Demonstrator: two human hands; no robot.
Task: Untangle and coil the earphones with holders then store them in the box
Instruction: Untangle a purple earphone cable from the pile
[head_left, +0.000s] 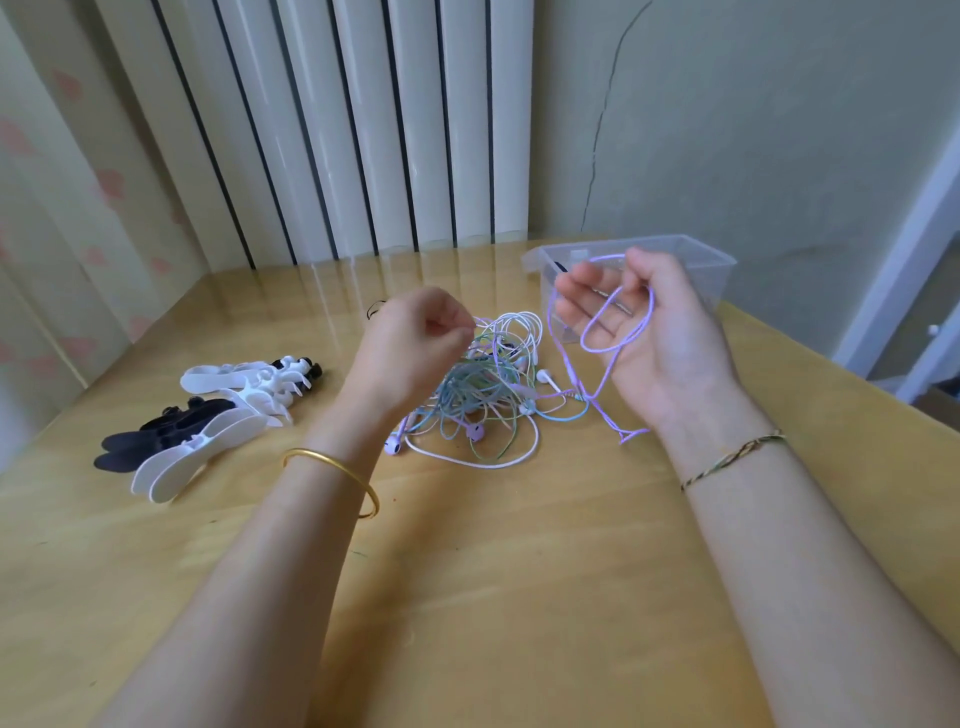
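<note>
A tangle of earphones (483, 400) in white, green, blue and purple lies on the wooden table (467, 597) between my hands. My left hand (415, 343) hovers over the pile's left side and pinches a thin cord at its fingertips. My right hand (644, 332) is raised palm-up to the right, with loops of a purple earphone cord (597, 343) draped over the palm and held by thumb and curled fingers. The purple cord trails down to the table. White and black cord holders (208, 415) lie in a heap at the left.
A clear plastic box (701, 265) stands open behind my right hand near the wall. A white radiator (363, 130) runs along the back. A small black ring (375, 309) lies beyond my left hand. The table's right edge slants close to my right forearm.
</note>
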